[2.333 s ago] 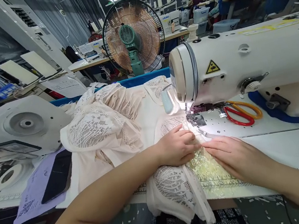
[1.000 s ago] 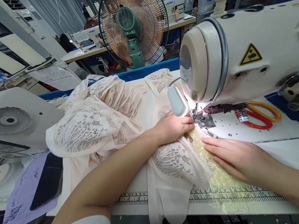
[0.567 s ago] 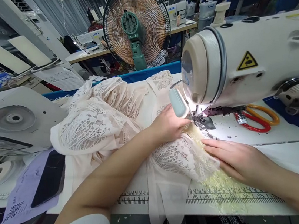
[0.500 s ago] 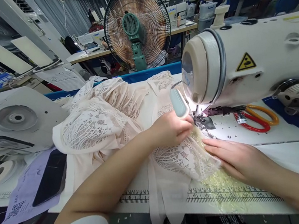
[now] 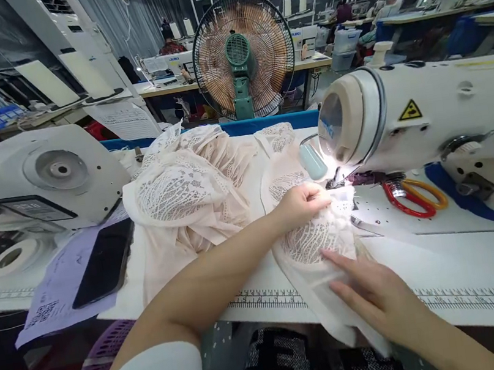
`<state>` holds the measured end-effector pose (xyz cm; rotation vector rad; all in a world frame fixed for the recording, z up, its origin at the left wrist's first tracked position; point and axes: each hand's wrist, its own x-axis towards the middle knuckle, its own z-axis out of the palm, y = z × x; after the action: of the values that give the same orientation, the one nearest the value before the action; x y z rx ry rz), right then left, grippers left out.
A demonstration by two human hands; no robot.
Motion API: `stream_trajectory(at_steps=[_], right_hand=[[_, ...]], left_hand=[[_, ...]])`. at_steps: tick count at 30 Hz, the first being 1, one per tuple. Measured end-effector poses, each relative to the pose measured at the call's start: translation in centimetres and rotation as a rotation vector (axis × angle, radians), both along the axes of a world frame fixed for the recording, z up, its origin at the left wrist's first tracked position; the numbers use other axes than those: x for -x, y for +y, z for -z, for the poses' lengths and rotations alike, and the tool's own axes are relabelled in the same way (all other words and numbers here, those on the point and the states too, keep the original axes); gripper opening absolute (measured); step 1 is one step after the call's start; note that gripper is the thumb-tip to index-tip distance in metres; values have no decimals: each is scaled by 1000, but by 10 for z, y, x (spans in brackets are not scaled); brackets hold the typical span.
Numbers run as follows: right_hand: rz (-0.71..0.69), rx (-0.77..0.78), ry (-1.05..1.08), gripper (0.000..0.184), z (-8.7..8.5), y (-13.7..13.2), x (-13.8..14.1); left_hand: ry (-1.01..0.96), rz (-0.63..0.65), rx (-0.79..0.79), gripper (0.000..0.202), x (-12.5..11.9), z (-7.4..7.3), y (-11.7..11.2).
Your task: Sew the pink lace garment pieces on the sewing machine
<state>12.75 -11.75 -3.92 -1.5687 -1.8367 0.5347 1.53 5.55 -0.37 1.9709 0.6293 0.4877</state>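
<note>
A cream lace bra piece (image 5: 311, 243) lies in front of the sewing machine (image 5: 425, 103), close to its lit needle area. My left hand (image 5: 303, 204) pinches the fabric's upper edge, fingers closed, just left of the presser foot. Lower down, my right hand (image 5: 370, 293) rests on the same piece with its fingers stretched and apart. Part of the fabric hangs over the table's front edge. Left of it sits a heap of similar cream lace bras (image 5: 178, 189).
Red-and-orange-handled scissors (image 5: 411, 200) lie under the machine arm. A black phone (image 5: 105, 262) rests on a purple paper at left, near a second machine (image 5: 37, 179). A green fan (image 5: 241, 56) stands behind the table. A purple basket (image 5: 99, 361) is below left.
The lace piece has turned and shifted toward the front edge, covering the yellowish strip seen before. My right hand has moved nearer to me. The view has tilted up.
</note>
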Motion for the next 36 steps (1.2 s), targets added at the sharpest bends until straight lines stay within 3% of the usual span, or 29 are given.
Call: stream_trajectory(at_steps=[3,5,7,9,11,13,15,22,28,32,36], right_hand=[[115,-17,-13,34,-3,10,3],[172,34,-18,37,-5,15,-2],[172,121,-25,38,-4,16,-7],[162,186,-12,36,-3,15,-10],[191,228,-7,34,-1,14,-12],[227,258,-32,41,0,14,-13],[234,260,-79,48,0,16,-15],[208,225,-121,51,-1,23,-25],[224,393,-37,65,-7,29,-27],[227,429,-31,66,-8,31,-28],[215,434,-20,63,-9,33,-30]], left_hand=[[301,-119,-279,18,-4,1,-5],[457,-121,-432,5,-5,3,-9],[557,-61,-541,20,-5,3,-12],[642,0,-628,21,-5,4,-15],[664,-50,-537,17,-5,3,-17],[645,-141,-385,23,-6,4,-17],[617,-177,-327,31,-6,7,-15],[617,-58,-510,26,-11,19,-5],[620,-32,-489,32,-16,15,-2],[664,73,-641,27,-17,13,-2],[702,87,-698,32,-17,10,0]])
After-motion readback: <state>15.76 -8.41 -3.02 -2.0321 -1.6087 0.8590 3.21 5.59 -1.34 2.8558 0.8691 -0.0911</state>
